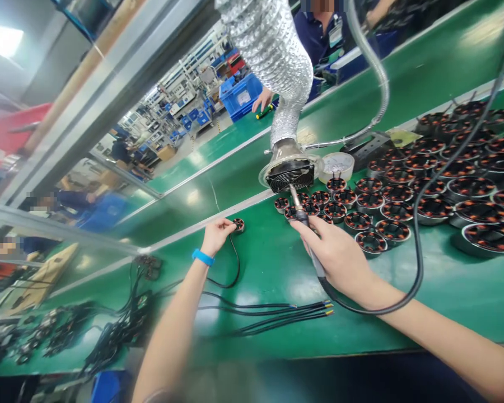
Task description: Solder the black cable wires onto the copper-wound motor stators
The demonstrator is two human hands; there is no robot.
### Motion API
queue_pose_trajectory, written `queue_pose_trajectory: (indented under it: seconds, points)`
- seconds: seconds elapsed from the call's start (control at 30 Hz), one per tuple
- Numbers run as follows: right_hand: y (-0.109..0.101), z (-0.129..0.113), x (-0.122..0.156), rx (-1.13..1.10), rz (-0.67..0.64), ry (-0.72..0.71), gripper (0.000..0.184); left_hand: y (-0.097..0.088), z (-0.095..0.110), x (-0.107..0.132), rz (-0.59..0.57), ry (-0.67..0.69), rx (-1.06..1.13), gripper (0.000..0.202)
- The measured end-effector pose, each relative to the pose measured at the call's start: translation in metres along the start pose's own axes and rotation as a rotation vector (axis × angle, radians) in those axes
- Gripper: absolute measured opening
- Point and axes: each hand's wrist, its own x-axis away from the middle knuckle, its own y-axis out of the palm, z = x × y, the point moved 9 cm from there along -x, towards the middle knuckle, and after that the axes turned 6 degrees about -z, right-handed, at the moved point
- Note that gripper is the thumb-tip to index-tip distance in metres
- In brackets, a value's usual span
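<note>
Between the thumb and fingers of my left hand [217, 235] is a small motor stator [238, 225] with copper windings, held at the green bench. A black cable [237, 260] runs down from it and curves left. My right hand [334, 252] is wrapped round a soldering iron [299, 211], its metal tip pointing up toward the fan grille [292, 178] of the fume extractor. The iron's cord loops beneath my right wrist. Rows of motor stators [370, 242] stand right of the iron. Several black cables [285, 319] with bared coloured ends lie below my hands.
A silver flexible duct [273, 50] hangs above the bench [269, 268]. Behind the stators are a translucent bowl [338, 165] and a dark metal stand [369, 148]. Bundled cables [113, 330] lie at the left. Across the bench, a co-worker's hand [262, 101] is by a yellow-and-black tool.
</note>
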Motion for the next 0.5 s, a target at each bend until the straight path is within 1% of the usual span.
queue_pose_trajectory:
  seconds: [0.1, 0.23, 0.37, 0.5]
  points:
    - [0.007, 0.003, 0.004, 0.107, -0.032, -0.014, 0.046, -0.012, -0.011, -0.015, 0.051, 0.021, 0.007, 0.017]
    - [0.015, 0.005, 0.007, 0.175, -0.064, -0.034, 0.046, -0.011, -0.025, -0.019, 0.109, 0.035, 0.036, 0.019]
    - [0.022, 0.008, 0.007, 0.177, -0.100, -0.038, 0.044, -0.013, -0.038, -0.012, 0.208, 0.010, 0.044, 0.029]
    - [0.025, 0.011, 0.010, 0.123, -0.115, -0.017, 0.043, -0.021, -0.038, 0.005, 0.320, -0.025, 0.018, 0.044]
